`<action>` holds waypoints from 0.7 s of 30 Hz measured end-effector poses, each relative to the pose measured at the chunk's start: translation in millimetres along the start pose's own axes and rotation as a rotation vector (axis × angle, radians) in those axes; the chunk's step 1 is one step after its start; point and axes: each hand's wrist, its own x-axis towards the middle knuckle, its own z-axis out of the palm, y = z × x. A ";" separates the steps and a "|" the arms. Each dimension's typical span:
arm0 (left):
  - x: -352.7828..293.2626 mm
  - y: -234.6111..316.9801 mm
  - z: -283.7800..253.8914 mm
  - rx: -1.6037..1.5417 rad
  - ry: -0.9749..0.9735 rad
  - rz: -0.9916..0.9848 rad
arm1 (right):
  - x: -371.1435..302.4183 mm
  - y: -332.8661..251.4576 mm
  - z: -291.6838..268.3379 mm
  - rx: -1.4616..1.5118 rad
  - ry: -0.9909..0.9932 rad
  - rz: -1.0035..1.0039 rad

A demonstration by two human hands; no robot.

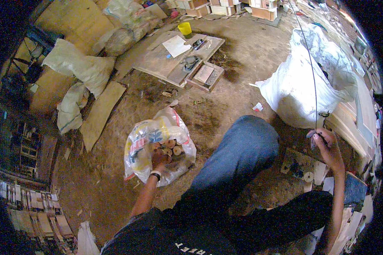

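Observation:
My left hand (160, 159) reaches into a clear plastic bag (184, 168) with coloured print, which stands on the floor left of my knee. Round, pale wooden pieces (177, 150) with dark centres lie inside, against my fingers. Those fingers are partly hidden, so whether they grip a piece does not show. At the right, my right hand (329, 146) is closed, pinching the lower end of a long, thin dark wire (312, 72). The wire rises past a big white sack to the top of the view. Something small and greyish shows at the fingertips, too blurred to name.
Ahead lies a low wooden board (157, 57) bearing paper, dark tools and a yellow cup (184, 29). A shallow wooden box (205, 77) adjoins it. The bulging white sack (300, 91) stands right; filled sacks (83, 68) and cardboard (74, 25) are left. Wooden panels (349, 123) lean far right.

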 end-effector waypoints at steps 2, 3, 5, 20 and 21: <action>-6.8 5.4 19.2 0.082 0.105 -0.001 | 0.3 -1.8 -1.2 0.010 -0.004 -0.011; -10.3 7.6 28.4 0.114 0.169 -0.010 | -0.2 -3.2 -1.8 0.005 0.004 -0.016; -16.2 7.2 37.0 0.130 0.261 -0.041 | -2.6 -6.6 -2.2 -0.038 0.031 -0.029; 11.9 -1.8 -4.3 0.035 0.208 -0.150 | -8.6 8.5 5.7 -0.159 0.222 -0.057; 8.8 -2.5 -9.4 0.014 0.217 -0.140 | -8.6 10.0 9.6 -0.144 0.288 -0.091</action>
